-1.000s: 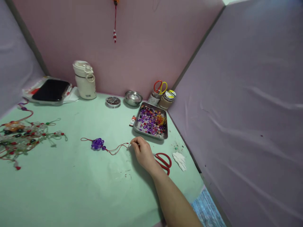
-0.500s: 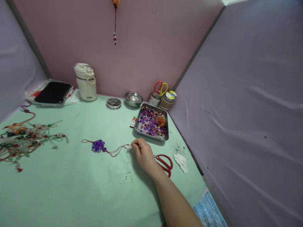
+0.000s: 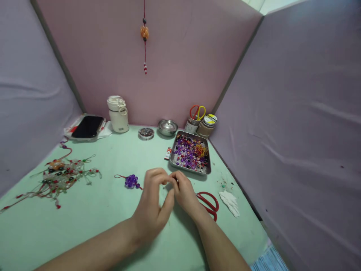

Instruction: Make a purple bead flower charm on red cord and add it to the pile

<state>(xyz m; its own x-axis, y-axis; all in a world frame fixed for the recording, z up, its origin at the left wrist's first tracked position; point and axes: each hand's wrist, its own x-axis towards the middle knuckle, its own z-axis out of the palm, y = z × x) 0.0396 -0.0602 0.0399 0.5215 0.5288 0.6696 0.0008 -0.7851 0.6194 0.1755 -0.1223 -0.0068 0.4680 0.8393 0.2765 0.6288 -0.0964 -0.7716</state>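
A purple beaded ball charm [image 3: 131, 181] lies on the green tabletop with a red cord loop [image 3: 119, 176] on its left. Its red cord tail [image 3: 141, 188] runs right and passes out of sight behind my left hand [image 3: 155, 201]. That hand is arched over the cord, thumb held away from the fingers, its fingertips meeting those of my right hand [image 3: 184, 190]. My right hand is pinched closed at the cord's far end; the tip itself is hidden between the fingers. Red-handled scissors [image 3: 210, 203] lie beside my right wrist, partly covered by it.
A metal tray of mixed beads [image 3: 190, 152] sits beyond my hands. Behind it are a metal bowl [image 3: 167, 128], jars [image 3: 207, 126] and a round clear case [image 3: 146, 133]. Finished beaded strings [image 3: 63, 175] pile at left. A white bottle [image 3: 118, 114] and crumpled tissue [image 3: 229, 203] are also there.
My left hand has come into view from the lower left and reached my right fingertips. My right hand still pinches at the cord end. The view has tilted up and turned left.
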